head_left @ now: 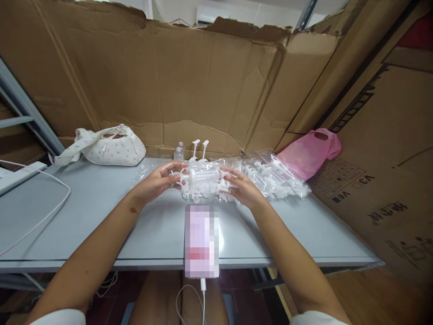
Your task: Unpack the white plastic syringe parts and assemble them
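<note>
Both my hands hold one clear plastic syringe [204, 175] level above a grey table [101, 216]. My left hand [158, 181] grips its left end, by the finger flange. My right hand [241, 186] grips its right end. Under the syringe lies a heap of white plastic syringe parts [199, 193]. Two white plungers [200, 149] stand upright just behind it.
A clear bag of more syringes [274, 178] lies to the right, beside a pink plastic bag [309, 152]. A phone [201, 240] on a charging cable lies at the near edge. A floral cloth bag [108, 146] and a small bottle [179, 151] sit at the back, before cardboard walls [203, 85]. A white cable [37, 216] runs on the left.
</note>
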### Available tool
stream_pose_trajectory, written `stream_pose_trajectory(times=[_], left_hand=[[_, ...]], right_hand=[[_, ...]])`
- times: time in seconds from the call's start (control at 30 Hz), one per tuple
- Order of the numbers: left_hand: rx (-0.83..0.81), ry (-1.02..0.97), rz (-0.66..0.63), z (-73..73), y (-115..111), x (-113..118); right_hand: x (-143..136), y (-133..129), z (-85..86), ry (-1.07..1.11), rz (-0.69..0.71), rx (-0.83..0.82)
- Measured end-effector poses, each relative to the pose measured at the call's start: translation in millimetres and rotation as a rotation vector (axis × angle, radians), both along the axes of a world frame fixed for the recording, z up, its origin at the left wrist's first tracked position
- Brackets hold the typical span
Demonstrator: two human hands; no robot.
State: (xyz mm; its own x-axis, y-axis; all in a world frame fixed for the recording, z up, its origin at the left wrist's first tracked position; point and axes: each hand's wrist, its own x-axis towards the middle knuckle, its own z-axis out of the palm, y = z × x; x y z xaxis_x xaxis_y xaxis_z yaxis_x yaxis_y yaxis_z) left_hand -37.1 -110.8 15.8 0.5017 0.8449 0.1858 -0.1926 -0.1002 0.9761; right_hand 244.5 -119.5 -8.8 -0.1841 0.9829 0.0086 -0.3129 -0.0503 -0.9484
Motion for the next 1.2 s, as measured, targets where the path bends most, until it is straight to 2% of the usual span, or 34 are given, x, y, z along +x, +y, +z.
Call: stream_pose_trajectory(times=[0.27,0.4,0.53,0.63,0.7,0.8,0.87,0.97,1.1,1.2], left_hand=[[-0.015,-0.077,0.021,9.1,1,-10],[0.004,-0.106,0.117,11.7,3,-15],[-0.027,-0.302,0.298,14.9,11,-24],[-0.024,-0.462,0.494,18.1,20,-33],[0.026,-0.519,0.641,19.7,24,-40],[0.186,-0.496,0.817,20.3,27,-45],[0.289,-0.421,0.876,19.3,27,-45],[0.414,-0.167,0.852,15.5,22,-40],[0.698,0.489,0.652,9.7,11,-30],[0.833,0.819,0.418,5.9,5,-22]], right_hand=[[1,1,0.5,0.017,0.015,-0.002],[3,2,0.6,0.022,-0.008,-0.017],[10,6,1.6,0.022,-0.094,-0.059],[16,11,2.6,0.048,-0.191,-0.072],[19,13,3.4,0.073,-0.258,-0.068],[23,15,4.6,0.118,-0.341,-0.034],[24,15,5.3,0.144,-0.367,0.004],[24,13,6.3,0.155,-0.364,0.058],[22,10,8.3,0.143,-0.346,0.055],[22,9,9.2,0.12,-0.334,0.044]])
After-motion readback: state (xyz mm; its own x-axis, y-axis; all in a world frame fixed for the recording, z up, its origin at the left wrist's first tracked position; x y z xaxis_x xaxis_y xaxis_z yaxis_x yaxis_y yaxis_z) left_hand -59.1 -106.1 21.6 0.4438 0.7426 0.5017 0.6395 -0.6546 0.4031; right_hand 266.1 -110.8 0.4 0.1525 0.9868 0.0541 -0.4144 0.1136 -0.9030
